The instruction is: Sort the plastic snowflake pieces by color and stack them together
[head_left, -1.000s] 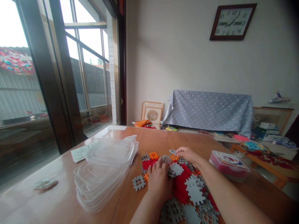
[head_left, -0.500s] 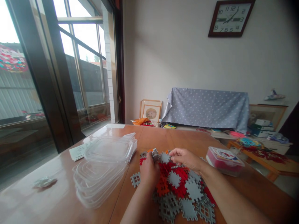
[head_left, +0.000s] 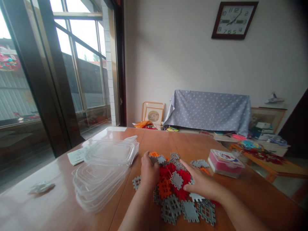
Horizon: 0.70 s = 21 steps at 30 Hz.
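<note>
Head view: two bare hands are flanking a loose pile of toothed plastic pieces (head_left: 170, 168) on the wooden table (head_left: 154, 138). I am holding the right hand (head_left: 204, 183) wide, its thumb and forefinger standing well apart at the pile's right side, with nothing visibly pinched between them. Fingers of the left hand (head_left: 149, 173) are curling at the pile's far left, beside grey and orange pieces; whether they are gripping one, I cannot tell. For sound handling, I am judging that fingertips should be working from the rims, taking one piece at a time and freeing interlocked teeth before lifting, since a tug could be dragging neighbours along. A grey tile (head_left: 176, 180) is lying on top of red pieces between the hands, just left of the right thumb; an orange lattice piece (head_left: 164, 188) is resting near the left wrist, on its right. Grey lattice pieces (head_left: 170, 205) are lying nearer the camera, while a clear box (head_left: 226, 163) is standing beyond the right hand.
</note>
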Each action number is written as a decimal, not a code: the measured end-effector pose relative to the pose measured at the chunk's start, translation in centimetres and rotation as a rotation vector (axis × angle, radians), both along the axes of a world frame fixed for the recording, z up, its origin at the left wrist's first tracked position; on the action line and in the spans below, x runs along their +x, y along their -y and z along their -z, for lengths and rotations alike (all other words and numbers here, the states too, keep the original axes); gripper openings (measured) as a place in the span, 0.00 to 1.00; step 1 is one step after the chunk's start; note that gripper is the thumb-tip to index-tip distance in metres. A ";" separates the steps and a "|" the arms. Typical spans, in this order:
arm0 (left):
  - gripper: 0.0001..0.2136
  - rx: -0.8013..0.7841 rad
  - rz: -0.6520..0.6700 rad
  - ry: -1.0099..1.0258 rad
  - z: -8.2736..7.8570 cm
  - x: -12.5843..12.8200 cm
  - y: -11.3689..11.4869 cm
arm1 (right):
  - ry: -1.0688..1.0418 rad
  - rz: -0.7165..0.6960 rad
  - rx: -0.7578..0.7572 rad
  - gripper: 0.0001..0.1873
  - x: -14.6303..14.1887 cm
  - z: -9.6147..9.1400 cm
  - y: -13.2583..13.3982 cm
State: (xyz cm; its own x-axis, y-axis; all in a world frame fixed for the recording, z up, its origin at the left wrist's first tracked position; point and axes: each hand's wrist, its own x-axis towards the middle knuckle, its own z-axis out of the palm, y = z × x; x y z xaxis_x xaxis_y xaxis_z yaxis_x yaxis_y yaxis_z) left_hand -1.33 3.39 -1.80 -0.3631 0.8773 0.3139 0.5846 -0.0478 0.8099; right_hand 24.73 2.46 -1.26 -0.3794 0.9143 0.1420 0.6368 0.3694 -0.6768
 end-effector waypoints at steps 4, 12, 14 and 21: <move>0.23 -0.007 0.066 -0.037 0.5 0.0 -0.3 | 0.018 0.132 0.037 0.50 -0.2 1.2 -1.6; 0.20 -0.157 0.075 -0.273 -0.5 0.8 1.0 | -0.226 0.300 0.032 0.30 -0.4 3.4 -4.8; 0.22 -0.122 0.141 -0.319 -0.8 1.3 1.6 | -0.279 0.282 0.032 0.29 -0.9 3.4 -4.9; 0.33 -0.105 0.442 -0.483 -0.1 2.2 2.5 | -0.412 0.298 0.118 0.28 -1.3 3.4 -5.1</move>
